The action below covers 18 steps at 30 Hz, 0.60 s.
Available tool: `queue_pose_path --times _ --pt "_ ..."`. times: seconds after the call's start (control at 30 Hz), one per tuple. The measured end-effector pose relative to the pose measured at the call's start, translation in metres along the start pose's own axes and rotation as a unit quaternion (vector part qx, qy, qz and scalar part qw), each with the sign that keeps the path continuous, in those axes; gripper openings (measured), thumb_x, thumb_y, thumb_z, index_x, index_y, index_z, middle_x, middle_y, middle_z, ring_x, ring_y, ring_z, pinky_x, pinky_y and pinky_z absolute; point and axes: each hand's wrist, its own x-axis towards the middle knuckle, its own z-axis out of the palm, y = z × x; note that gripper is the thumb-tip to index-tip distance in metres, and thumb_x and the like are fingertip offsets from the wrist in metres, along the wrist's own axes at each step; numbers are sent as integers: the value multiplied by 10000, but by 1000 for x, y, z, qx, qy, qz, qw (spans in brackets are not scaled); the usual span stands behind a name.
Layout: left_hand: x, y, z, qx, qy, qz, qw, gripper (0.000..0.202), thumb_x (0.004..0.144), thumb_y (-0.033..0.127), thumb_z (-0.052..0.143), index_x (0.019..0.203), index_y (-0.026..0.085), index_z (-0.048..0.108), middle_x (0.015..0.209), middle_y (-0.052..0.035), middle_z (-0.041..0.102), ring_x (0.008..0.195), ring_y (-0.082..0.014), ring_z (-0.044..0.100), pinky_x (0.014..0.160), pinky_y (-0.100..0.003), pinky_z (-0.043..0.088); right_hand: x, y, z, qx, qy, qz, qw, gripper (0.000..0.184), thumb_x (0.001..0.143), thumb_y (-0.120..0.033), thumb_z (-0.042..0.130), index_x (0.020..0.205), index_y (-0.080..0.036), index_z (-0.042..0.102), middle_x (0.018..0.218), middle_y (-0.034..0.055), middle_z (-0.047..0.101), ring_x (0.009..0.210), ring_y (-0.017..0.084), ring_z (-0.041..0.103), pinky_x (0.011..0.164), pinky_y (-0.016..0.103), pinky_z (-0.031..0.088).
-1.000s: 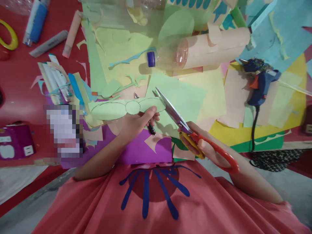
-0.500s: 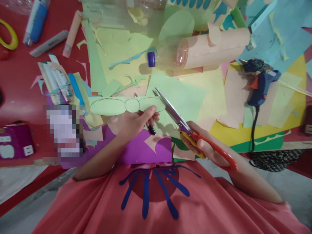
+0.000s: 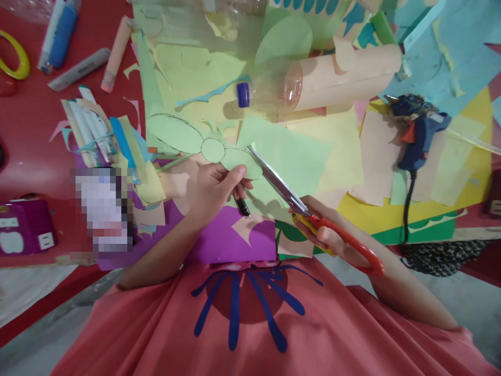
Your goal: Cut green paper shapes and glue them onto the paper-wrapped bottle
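My left hand (image 3: 221, 185) pinches a strip of light green paper (image 3: 176, 133) with a bow-like outline drawn on it, two long ovals joined by a small circle. The strip tilts, its left end higher. In my right hand (image 3: 324, 224) are scissors (image 3: 279, 183) with red and yellow handles. Their blades look nearly closed, with the tips at the right end of the green strip, where a small piece of paper stands up. Under my left hand a black pen (image 3: 242, 205) lies on the sheets.
A bottle with a purple cap (image 3: 243, 95), wrapped in peach paper, lies behind. To the right is a blue glue gun (image 3: 417, 130) with its cord. Markers (image 3: 88, 128), a blurred phone (image 3: 104, 209) and a purple box (image 3: 25, 227) lie left. Coloured paper scraps cover the table.
The green strip has turned, its left end swinging up and away from me. The scissor blades have closed further at its right end. My left hand has shifted only slightly.
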Motion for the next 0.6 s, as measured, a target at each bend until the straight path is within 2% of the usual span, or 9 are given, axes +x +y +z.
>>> queue_pose_path --times 0.1,0.23,0.33,0.43,0.6 --pt "0 -1 0 -27 -3 7 1000 283 819 364 635 614 169 629 568 -26 706 433 -81 585 429 -197 446 2 7 -4 -2 -22 -21 1000 667 802 -830 529 1049 -211 523 690 -53 421 533 75 320 414 216 229" --pt "1 -3 0 -40 -6 23 999 299 838 397 646 640 178 596 513 -14 664 535 -130 683 429 -191 452 1 8 -4 -9 2 6 1000 690 785 -839 539 1068 -209 535 703 -50 424 535 77 313 424 227 227" --pt "1 -2 0 -25 -4 19 999 307 834 409 644 639 181 581 504 -20 660 579 -157 718 429 -194 466 0 7 -4 -14 -8 0 1000 713 785 -853 516 1094 -212 530 694 -50 424 533 81 307 423 231 226" --pt "1 1 0 -3 -4 19 1000 303 825 400 639 626 175 597 523 -34 683 543 -147 704 415 -190 462 -1 6 -7 -19 -38 -30 999 719 805 -861 467 1102 -208 511 662 -53 421 523 89 309 420 239 234" --pt "0 6 1 -2 -12 11 1000 270 781 360 649 595 168 609 540 -42 706 432 -100 620 392 -182 449 -1 2 -12 -33 -60 -33 997 661 815 -865 437 974 -225 477 672 -45 446 519 90 326 431 254 259"
